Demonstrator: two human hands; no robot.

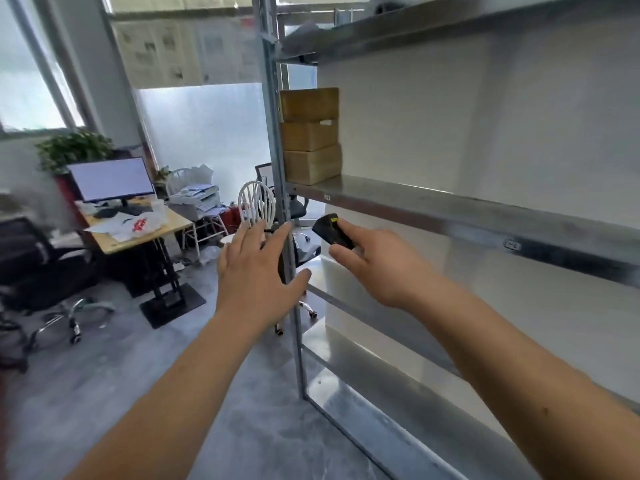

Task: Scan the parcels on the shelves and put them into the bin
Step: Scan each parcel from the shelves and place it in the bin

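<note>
- Both hands are raised: left hand (258, 268) spread, empty; scanner (331, 231) gripped by right hand (375, 263).
- Boxes (310, 135) are stacked above both hands.
- Stack could be toppled if one box is dragged out.

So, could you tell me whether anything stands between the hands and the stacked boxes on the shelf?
Nothing visible does. The boxes sit above both hands; the open left hand overlaps the shelf's upright post, while the right hand holds the scanner.

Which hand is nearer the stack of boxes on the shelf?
Right. The right hand, holding the scanner, is just below the boxes under their shelf. The left hand, open, is lower and farther left, by the post.
</note>
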